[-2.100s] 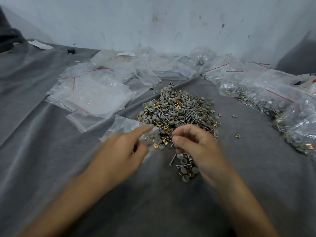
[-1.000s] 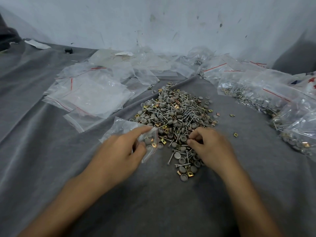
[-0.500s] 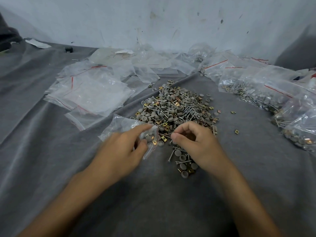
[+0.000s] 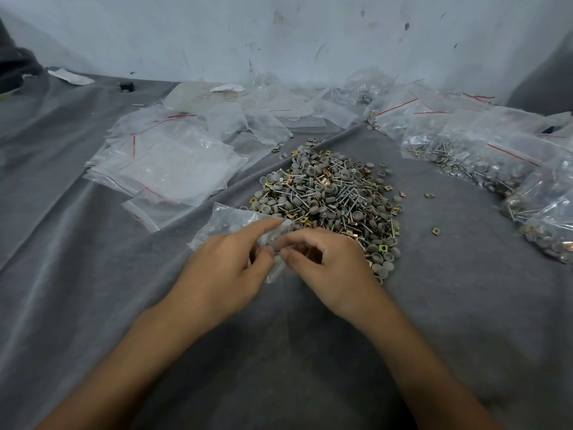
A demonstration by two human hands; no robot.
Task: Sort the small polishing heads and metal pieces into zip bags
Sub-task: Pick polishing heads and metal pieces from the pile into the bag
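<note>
Clear zip bag (image 4: 235, 223), mouth rightward, pinched by left hand (image 4: 223, 271); right hand (image 4: 333, 274) curled at that mouth, contents indiscernible; parts pile (image 4: 335, 193) just beyond.

Near side: open cloth (image 4: 294, 361) around both forearms, passable. Left: flat empty bags (image 4: 167, 169) overlap on the cloth, low. Centre: parts pile (image 4: 328, 200); left hand (image 4: 223, 274) and right hand (image 4: 335, 271) meet at 1 zip bag (image 4: 229, 220), blocking the pile's near-left edge. Right: bulky filled bags (image 4: 496, 159); cloth strip between them and the pile, a few stray pieces (image 4: 436, 231) on it. Wall (image 4: 279, 35) closes the back.
</note>
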